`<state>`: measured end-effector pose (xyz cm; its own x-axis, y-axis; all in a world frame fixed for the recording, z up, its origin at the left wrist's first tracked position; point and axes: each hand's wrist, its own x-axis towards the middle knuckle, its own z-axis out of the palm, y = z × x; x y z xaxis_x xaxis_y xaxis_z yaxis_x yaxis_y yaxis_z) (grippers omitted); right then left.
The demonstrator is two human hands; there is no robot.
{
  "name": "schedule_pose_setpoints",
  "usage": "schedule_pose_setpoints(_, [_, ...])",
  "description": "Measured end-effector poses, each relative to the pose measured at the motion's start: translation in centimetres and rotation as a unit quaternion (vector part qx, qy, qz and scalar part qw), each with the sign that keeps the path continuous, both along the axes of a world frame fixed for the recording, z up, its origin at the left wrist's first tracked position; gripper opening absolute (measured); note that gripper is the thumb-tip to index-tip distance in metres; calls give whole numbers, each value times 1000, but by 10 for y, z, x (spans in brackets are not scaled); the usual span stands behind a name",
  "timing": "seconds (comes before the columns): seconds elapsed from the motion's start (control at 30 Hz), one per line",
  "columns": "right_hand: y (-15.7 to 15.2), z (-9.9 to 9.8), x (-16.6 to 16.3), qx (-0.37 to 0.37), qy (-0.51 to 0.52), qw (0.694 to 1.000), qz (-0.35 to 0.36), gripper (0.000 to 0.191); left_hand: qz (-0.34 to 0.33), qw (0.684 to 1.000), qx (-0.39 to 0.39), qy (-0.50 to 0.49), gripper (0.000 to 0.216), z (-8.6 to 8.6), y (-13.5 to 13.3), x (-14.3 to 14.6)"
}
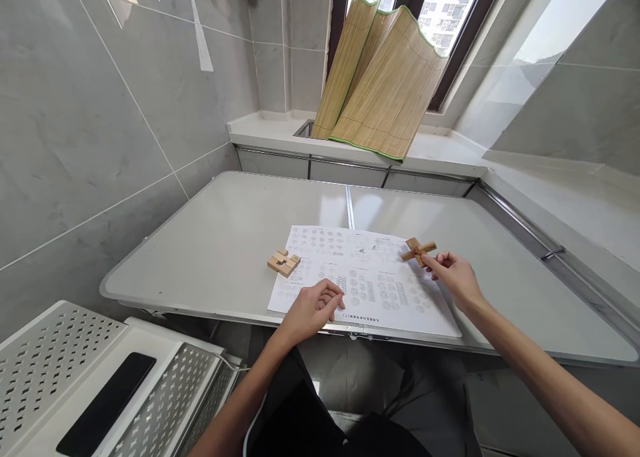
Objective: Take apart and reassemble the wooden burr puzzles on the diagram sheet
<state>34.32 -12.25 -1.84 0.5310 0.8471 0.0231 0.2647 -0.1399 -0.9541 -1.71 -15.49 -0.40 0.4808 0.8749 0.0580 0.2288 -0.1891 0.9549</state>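
Two hands meet over a printed sheet (370, 290) at the table (225, 230) front edge. Nearest, the left hand (313, 307) rests on it, loosely curled and empty. The right hand (455, 277) pinches a wooden cross (418, 249) just past its fingertips, the longest bar running left to right. A wooden block (283, 262) lies beyond the left hand, with bare tabletop behind.

Wooden cross puzzle (418, 249) near end hidden by right hand (455, 277); paper sheet (365, 280) diagrams too small to read.
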Motion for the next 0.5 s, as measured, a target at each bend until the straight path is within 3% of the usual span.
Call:
schedule_pose_setpoints(0.3, [29, -1, 10, -16, 8, 999, -46, 41, 4, 1000, -13, 6, 24, 0, 0, 0])
schedule_pose_setpoints(0.43, [15, -13, -3, -9, 30, 998, -46, 44, 7, 1000, -9, 6, 23, -1, 0, 0])
schedule_pose_setpoints(0.5, [0, -20, -12, 2, 44, 999, -1, 46, 9, 1000, -7, 10, 23, -1, 0, 0])
